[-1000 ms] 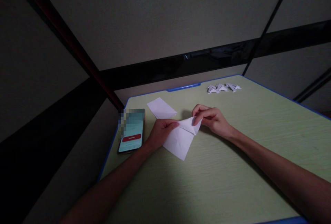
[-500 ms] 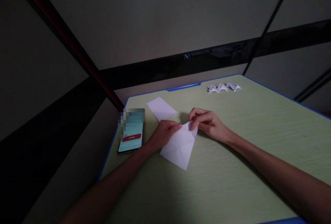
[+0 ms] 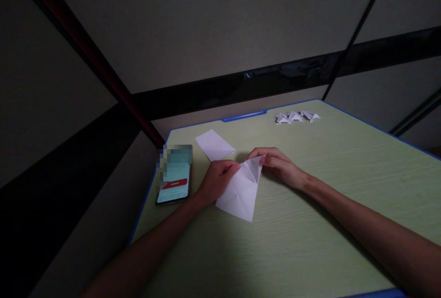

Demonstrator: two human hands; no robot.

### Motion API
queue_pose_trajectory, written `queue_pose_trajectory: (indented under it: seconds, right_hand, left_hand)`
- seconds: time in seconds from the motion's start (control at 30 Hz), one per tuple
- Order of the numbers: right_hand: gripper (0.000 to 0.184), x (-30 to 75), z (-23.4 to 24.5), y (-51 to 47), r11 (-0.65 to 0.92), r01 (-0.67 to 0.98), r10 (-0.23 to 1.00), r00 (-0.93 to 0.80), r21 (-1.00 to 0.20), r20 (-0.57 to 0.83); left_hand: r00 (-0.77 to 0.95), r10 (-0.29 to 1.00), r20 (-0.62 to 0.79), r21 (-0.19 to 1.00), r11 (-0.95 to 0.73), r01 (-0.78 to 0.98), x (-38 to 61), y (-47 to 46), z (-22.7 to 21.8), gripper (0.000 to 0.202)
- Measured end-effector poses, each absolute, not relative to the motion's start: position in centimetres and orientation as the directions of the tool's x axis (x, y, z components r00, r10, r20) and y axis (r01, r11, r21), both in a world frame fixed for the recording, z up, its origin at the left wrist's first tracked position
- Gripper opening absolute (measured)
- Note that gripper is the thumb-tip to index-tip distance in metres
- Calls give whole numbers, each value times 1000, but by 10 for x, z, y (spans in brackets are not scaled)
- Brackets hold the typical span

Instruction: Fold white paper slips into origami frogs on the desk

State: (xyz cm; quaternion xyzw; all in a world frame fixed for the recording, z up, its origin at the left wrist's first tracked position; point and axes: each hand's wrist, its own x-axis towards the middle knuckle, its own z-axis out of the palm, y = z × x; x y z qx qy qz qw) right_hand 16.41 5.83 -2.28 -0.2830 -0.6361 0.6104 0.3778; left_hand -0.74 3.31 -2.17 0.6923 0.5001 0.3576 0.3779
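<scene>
A white sheet of paper (image 3: 240, 195) with crease lines is held just over the table between both hands. My left hand (image 3: 217, 179) is closed on its upper left edge, thumb on top and the other fingers mostly hidden. At the upper right corner, my right hand (image 3: 280, 165) pinches the paper, where a folded flap stands partly raised. Behind my left hand lies another piece of white paper (image 3: 214, 143), flat on the table.
A phone (image 3: 176, 176) with a lit screen lies at the table's left edge. Three folded white paper figures (image 3: 295, 116) sit in a row near the far edge. The pale green table (image 3: 330, 238) has a blue rim, with cabinet-like panels behind it.
My right hand has shifted its fingers around the paper's upper right corner, and the flap there now stands more open. The sheet's lower end has turned slightly to the right.
</scene>
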Motion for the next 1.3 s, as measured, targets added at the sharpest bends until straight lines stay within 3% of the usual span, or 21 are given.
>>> queue_pose_trajectory:
  seconds: [0.27, 0.47, 0.73, 0.8, 0.97, 1.03, 1.17, 1.3]
  right_hand:
    - [22, 160, -20, 53, 112, -113, 853, -499, -987, 153]
    - [16, 145, -22, 50, 151, 18, 943, -304, -988, 139]
    - [10, 145, -21, 49, 158, 54, 964, -223, -986, 142]
    - [11, 146, -22, 50, 141, 13, 963, -232, -990, 135]
    - [15, 153, -23, 57, 24, -341, 942, -307, -940, 136]
    - [13, 156, -24, 60, 3, -406, 940, -310, -914, 141]
    - [6, 157, -26, 61, 13, -335, 937, -324, -942, 128]
    - [13, 153, -29, 58, 26, -237, 926, -360, -971, 112]
  left_hand:
    - [176, 976, 125, 881, -191, 433, -7, 33, -26, 29]
    - [167, 974, 157, 888, -213, 407, -2, 29, -25, 28]
    - [174, 972, 159, 916, -211, 342, 0, 29, -32, 26]
    - [155, 978, 138, 929, -182, 321, -1, 30, -31, 25]
    - [72, 994, 85, 963, -101, 250, -3, 31, -26, 26]
    - [44, 997, 63, 973, -71, 221, -4, 32, -25, 26]
    - [46, 997, 56, 976, -64, 207, -2, 31, -24, 25]
    - [115, 990, 83, 967, -108, 232, 0, 30, -25, 26]
